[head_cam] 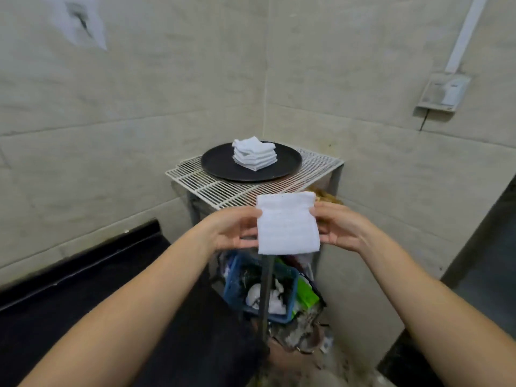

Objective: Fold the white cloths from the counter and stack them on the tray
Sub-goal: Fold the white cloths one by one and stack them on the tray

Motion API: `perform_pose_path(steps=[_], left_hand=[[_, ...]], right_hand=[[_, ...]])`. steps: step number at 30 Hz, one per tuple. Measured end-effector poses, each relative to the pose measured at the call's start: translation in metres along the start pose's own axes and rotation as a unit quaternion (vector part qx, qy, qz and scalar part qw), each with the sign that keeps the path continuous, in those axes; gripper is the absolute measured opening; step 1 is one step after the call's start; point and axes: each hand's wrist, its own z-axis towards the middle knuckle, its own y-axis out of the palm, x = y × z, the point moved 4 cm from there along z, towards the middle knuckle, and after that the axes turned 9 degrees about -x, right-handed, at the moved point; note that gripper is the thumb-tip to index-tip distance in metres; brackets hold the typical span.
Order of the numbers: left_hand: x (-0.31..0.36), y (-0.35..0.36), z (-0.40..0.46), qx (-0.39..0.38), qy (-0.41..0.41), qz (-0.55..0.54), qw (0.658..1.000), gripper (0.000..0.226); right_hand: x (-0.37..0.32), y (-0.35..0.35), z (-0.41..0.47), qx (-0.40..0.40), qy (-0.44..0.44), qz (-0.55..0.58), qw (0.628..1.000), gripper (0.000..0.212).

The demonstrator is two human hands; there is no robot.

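A folded white cloth [287, 223] hangs in the air between my hands, in front of the wire rack. My left hand [234, 229] pinches its left edge and my right hand [339, 226] pinches its right edge. Farther back, a round black tray [217, 163] sits on the white wire rack [212, 188]. A stack of several folded white cloths [254, 153] stands on the tray, a little right of its middle.
A black counter [83, 277] runs along the left wall below my left arm. Under the rack a blue basket [237, 286] holds clutter, with a green packet [307, 294] beside it. Tiled walls meet in a corner behind the rack; a socket box [444, 92] hangs on the right wall.
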Motion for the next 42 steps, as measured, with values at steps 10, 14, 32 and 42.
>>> perform_pose_path(steps=[10, 14, 32, 42], left_hand=[[0.141, -0.034, 0.124, 0.138, 0.142, -0.021, 0.98, 0.01], [0.177, -0.057, 0.176, 0.208, 0.169, -0.035, 0.963, 0.013], [0.174, -0.116, 0.253, 0.414, 0.105, -0.055, 0.902, 0.014], [0.164, -0.114, 0.171, 0.463, 0.16, -0.04, 0.871, 0.015]], right_hand=[[-0.148, -0.019, 0.196, -0.053, -0.046, -0.116, 0.991, 0.011], [-0.185, -0.026, 0.287, -0.097, -0.027, -0.164, 0.981, 0.01], [-0.166, -0.028, 0.448, -0.25, 0.078, -0.28, 0.924, 0.008], [-0.211, 0.011, 0.399, -0.177, -0.187, -0.397, 0.881, 0.016]])
